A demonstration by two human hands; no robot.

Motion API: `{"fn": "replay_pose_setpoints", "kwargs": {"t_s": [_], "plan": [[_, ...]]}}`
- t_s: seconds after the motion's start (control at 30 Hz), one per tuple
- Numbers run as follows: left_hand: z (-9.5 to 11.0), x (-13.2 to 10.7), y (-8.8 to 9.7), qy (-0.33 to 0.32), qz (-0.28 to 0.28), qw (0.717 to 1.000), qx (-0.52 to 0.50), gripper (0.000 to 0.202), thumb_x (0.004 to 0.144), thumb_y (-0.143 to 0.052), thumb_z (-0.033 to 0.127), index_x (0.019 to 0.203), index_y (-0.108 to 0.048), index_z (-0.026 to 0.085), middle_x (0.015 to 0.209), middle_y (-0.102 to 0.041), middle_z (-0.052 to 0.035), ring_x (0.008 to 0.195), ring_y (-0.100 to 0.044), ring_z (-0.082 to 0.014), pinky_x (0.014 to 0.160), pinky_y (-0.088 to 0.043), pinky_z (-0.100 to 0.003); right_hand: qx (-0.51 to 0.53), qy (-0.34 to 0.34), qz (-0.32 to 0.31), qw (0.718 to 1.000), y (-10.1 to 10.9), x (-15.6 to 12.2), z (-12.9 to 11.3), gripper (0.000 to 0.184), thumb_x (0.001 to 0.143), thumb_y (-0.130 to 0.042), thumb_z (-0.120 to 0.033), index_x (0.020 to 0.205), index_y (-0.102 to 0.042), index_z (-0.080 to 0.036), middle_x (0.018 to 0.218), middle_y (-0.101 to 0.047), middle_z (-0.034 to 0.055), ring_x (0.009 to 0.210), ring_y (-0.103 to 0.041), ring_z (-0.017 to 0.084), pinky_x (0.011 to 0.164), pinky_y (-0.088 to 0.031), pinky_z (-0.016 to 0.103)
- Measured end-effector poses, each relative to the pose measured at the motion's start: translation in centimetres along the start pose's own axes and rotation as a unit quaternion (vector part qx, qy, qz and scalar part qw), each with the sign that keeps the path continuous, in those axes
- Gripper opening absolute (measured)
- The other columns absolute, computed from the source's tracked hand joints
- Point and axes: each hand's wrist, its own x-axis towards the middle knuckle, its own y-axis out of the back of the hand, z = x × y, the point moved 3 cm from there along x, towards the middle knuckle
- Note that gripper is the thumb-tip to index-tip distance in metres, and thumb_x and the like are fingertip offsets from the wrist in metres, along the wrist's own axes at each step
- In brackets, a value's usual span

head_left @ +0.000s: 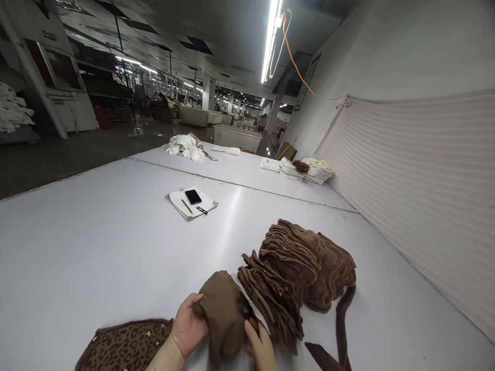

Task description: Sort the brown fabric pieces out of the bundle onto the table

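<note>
Both left hand point(188, 325) and right hand point(261, 347) grasping brown fabric piece point(224, 314) just left of brown stack point(297, 273); likely to drag leaning stack over if snagged.

fabric piece point(223, 314) left of fabric stack point(297, 273); notepad point(191, 203) behind, on table point(96, 242).

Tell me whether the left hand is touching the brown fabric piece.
Touching. The head view shows the left hand gripping the brown fabric piece at its edge.
</note>
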Motion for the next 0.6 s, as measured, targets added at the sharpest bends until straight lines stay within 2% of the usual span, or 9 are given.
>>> {"fn": "replay_pose_setpoints", "kwargs": {"t_s": [0.07,0.1,0.17,0.27,0.33,0.4,0.47,0.53,0.6], "plan": [[1.0,-1.0,0.5,-0.015,-0.015,0.999,-0.031,0.020,0.068,-0.054,0.023,0.080,-0.067,0.014,0.075,-0.073,-0.0061,0.090,-0.067,-0.0252,0.088,-0.050,-0.039,0.148,-0.112,-0.098,0.978,-2.3,-0.6,-1.3,0.062,0.074,-0.042,-0.074,0.111,-0.060,-0.027,0.116,-0.064,0.0124,0.099,-0.064,0.030,0.069,-0.053,0.042],[1.4,-1.3,0.7,-0.019,-0.024,0.999,-0.042,0.019,0.068,-0.053,0.023,0.078,-0.067,0.014,0.075,-0.073,-0.0057,0.090,-0.067,-0.0249,0.088,-0.050,-0.038,0.208,-0.134,-0.144,0.958,-3.4,-1.0,-2.4,0.064,0.074,-0.041,-0.075,0.108,-0.061,-0.026,0.111,-0.066,0.0122,0.095,-0.065,0.029,0.066,-0.053,0.041],[2.3,-1.7,1.3,-0.031,-0.037,0.998,-0.050,0.019,0.068,-0.054,0.024,0.078,-0.067,0.014,0.077,-0.073,-0.0057,0.091,-0.067,-0.0248,0.088,-0.050,-0.038,0.293,-0.117,-0.201,0.927,-5.2,-1.3,-5.1,0.059,0.075,-0.047,-0.069,0.107,-0.062,-0.023,0.105,-0.068,0.0121,0.093,-0.066,0.027,0.066,-0.053,0.038],[3.8,-1.8,3.1,-0.073,-0.014,0.997,-0.001,0.023,0.067,-0.058,0.027,0.084,-0.066,0.014,0.083,-0.073,-0.0071,0.093,-0.066,-0.0261,0.084,-0.051,-0.038,0.348,-0.029,-0.157,0.924,-6.2,-0.2,-8.5,0.051,0.070,-0.068,-0.049,0.111,-0.058,-0.020,0.108,-0.068,0.0112,0.101,-0.063,0.026,0.075,-0.051,0.034],[4.9,-1.8,5.2,-0.104,0.068,0.987,0.106,0.026,0.067,-0.060,0.030,0.088,-0.063,0.015,0.085,-0.071,-0.0071,0.092,-0.065,-0.0255,0.079,-0.053,-0.037,0.327,0.006,-0.092,0.940,-6.3,1.2,-9.2,0.062,0.064,-0.074,-0.042,0.118,-0.051,-0.022,0.116,-0.064,0.0108,0.105,-0.060,0.025,0.078,-0.050,0.033],[5.6,-2.1,7.7,-0.116,0.178,0.952,0.220,0.026,0.066,-0.065,0.030,0.088,-0.059,0.017,0.088,-0.070,-0.0066,0.091,-0.065,-0.0246,0.072,-0.053,-0.035,0.260,-0.007,-0.047,0.965,-6.6,2.6,-8.1,0.075,0.063,-0.073,-0.045,0.128,-0.041,-0.024,0.123,-0.059,0.0128,0.104,-0.060,0.027,0.073,-0.051,0.034],[5.9,-2.7,10.1,-0.117,0.249,0.922,0.273,0.029,0.065,-0.068,0.029,0.089,-0.055,0.019,0.095,-0.068,-0.0062,0.096,-0.063,-0.0240,0.069,-0.054,-0.032,0.172,-0.049,-0.020,0.984,-7.2,3.5,-5.7,0.086,0.061,-0.071,-0.049,0.134,-0.034,-0.022,0.129,-0.053,0.0178,0.098,-0.061,0.029,0.063,-0.051,0.035],[5.8,-3.3,11.8,-0.132,0.254,0.914,0.287,0.035,0.066,-0.069,0.030,0.094,-0.053,0.021,0.106,-0.066,-0.0059,0.102,-0.061,-0.0231,0.072,-0.054,-0.032,0.106,-0.071,-0.005,0.992,-7.7,3.8,-3.0,0.089,0.060,-0.068,-0.050,0.135,-0.033,-0.018,0.133,-0.047,0.0215,0.092,-0.062,0.029,0.058,-0.050,0.034],[5.5,-3.5,13.1,-0.160,0.253,0.899,0.320,0.038,0.068,-0.067,0.033,0.101,-0.050,0.023,0.113,-0.064,-0.0058,0.104,-0.061,-0.0214,0.074,-0.054,-0.032,0.042,-0.048,0.009,0.998,-8.3,3.7,-1.0,0.081,0.063,-0.063,-0.048,0.133,-0.037,-0.016,0.128,-0.052,0.0204,0.085,-0.063,0.027,0.057,-0.050,0.033]]}}
